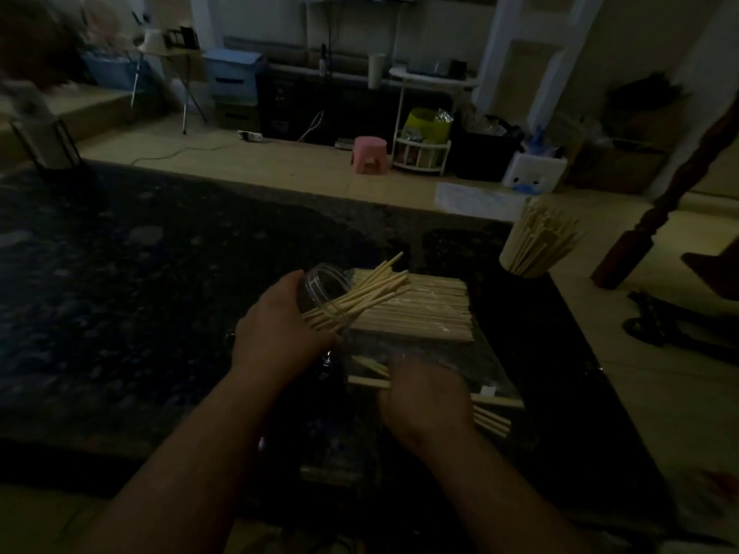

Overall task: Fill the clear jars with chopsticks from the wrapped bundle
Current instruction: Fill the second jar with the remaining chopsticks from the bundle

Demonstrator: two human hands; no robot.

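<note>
The left hand (280, 325) is wrapped round the side of a clear jar (324, 285). Its fingers curl over the far side of the wall and are mostly hidden behind the back of the hand. The jar is tilted, mouth pointing away and to the right, and holds a loose fan of chopsticks (374, 291) whose ends project past the rim. The right hand (426, 401) is closed, palm down, on a small group of loose chopsticks (492, 418). The stick ends show on both sides of the hand; the fingertips themselves cannot be seen. Directly beyond the tilted jar lies the flat bundle (434, 313) of chopsticks, and the projecting sticks cross over its near left corner. All of this rests on a dark rug (140, 293), toward its right edge. At the rug's far right corner a second jar (536, 243) stands packed full of chopsticks, well apart from both hands.
</note>
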